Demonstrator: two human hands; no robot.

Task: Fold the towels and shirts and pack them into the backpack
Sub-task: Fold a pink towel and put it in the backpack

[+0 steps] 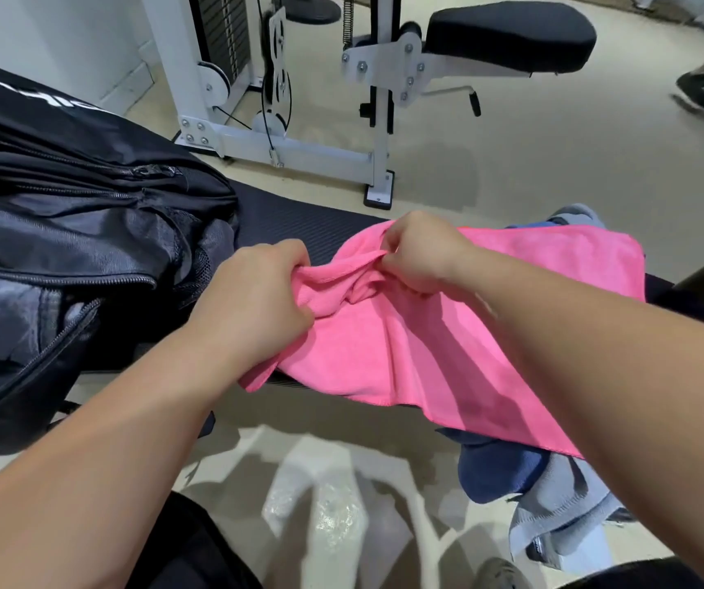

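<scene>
The towel [448, 346] lay across the desk [299, 223], its long axis running from the hands off to the right and its near edge hanging over the front; both hands held its bunched left end, the left hand [257, 291] and right hand [420, 257] close together, fingers [293, 255] curled tight into the cloth; the flat part lay to the right of them, over blue cloth [499, 465] and grey cloth [562, 503]; the backpack [65, 197] lay just left of the left hand, the nearer one to it; the fold probably meant carrying the held end rightward.
</scene>
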